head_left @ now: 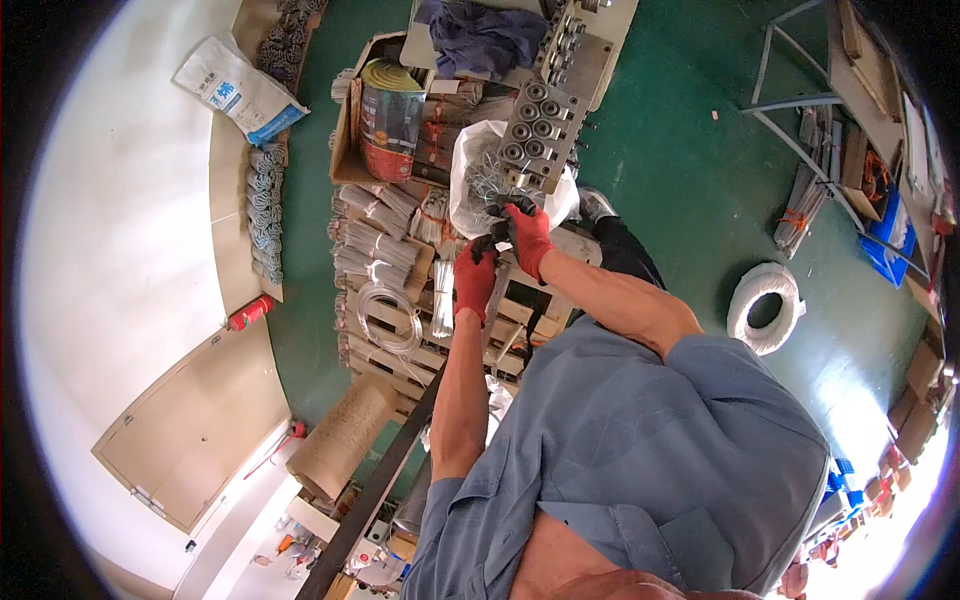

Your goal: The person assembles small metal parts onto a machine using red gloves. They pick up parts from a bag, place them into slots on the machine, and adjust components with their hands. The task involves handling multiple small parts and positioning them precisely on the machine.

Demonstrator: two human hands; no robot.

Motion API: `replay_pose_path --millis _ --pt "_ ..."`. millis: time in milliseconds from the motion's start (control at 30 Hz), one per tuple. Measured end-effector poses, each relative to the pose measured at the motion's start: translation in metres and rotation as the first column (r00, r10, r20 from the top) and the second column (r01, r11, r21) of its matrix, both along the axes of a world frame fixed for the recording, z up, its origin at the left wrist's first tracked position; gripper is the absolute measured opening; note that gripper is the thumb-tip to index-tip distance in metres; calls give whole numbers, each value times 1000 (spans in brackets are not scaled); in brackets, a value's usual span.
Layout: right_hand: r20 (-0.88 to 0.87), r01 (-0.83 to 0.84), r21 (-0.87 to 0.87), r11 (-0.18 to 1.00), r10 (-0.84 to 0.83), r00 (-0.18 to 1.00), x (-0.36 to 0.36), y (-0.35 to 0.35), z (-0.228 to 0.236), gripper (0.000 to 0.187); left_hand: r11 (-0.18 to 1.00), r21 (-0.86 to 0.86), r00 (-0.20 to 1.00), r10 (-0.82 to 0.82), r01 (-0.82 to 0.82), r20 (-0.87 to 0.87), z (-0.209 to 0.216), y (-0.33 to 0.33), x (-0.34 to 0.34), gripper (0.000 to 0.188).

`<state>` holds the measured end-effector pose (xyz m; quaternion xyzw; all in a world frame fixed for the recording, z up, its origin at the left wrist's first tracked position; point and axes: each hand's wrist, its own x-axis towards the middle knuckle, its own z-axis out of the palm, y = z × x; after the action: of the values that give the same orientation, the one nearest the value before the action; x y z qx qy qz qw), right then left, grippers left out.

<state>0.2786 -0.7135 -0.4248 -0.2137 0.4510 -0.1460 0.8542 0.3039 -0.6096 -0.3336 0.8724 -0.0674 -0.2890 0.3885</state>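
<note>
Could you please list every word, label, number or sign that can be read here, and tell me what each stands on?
White sack: large blue character and smaller dark print; wording not copied out here.
Red, black and yellow package: marks on it too small to read.
Red fire extinguisher: pale marking, too small to read.
Roller machine and open white bag: no print can be made out.

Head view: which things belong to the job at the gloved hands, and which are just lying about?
Likely in the job:
left hand
right hand
white bag
thin wires
roller block

Apparently lying about:
dark blue cloth
fire extinguisher
white wrapped ring
</note>
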Motion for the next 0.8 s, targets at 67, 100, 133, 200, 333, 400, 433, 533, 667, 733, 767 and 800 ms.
replay_pose_path --millis 67,100,133,200,333,400,433,533,667,733,767,800 --pt "16 20 -15 1000 -20 1000 -2 -1 2 13 1000 1 999 -27 27 -44 -10 4 1 22" --pt "9 22 -10 1000 -22 1000 -4 -4 26 13 1000 0 997 -23 23 -68 -20 12 -1 22" --pt "4 34 -4 999 -34 999 -6 -7 41 13 1000 -5 999 -23 23 -42 -29 17 -3 22" --pt "-46 30 -41 999 -32 998 -7 -8 42 12 999 -18 1000 -29 30 9 -36 18 -7 21" --pt "-45 8 32 999 -7 999 -11 -16 42 11 998 -53 999 -40 39 -22 -19 5 -12 21" --pt "-67 4 -1 1000 -4 998 -10 -14 27 11 999 -35 999 -42 42 -6 -8 -3 -13 21" --pt "-77 0 -19 1000 -2 997 -9 -13 22 11 998 -43 999 -39 39 -6 -8 -3 -13 21" --pt "-78 28 -10 1000 -29 997 -8 -10 12 12 998 -61 1000 -27 26 -14 -8 -3 -14 21" --pt "-111 35 -34 999 -38 993 -5 -12 7 11 998 -15 998 -63 63 16 -9 -4 -12 21" --pt "-114 58 -20 998 -60 992 -4 -15 16 11 997 -10 997 -70 70 38 -13 -4 -11 22" --pt "-122 49 -30 998 -53 991 -3 -17 20 11 998 -32 998 -52 54 39 -14 -5 -12 22" --pt "-131 43 -39 998 -48 990 -3 -18 21 11 998 -53 998 -38 40 41 -16 -5 -12 22"
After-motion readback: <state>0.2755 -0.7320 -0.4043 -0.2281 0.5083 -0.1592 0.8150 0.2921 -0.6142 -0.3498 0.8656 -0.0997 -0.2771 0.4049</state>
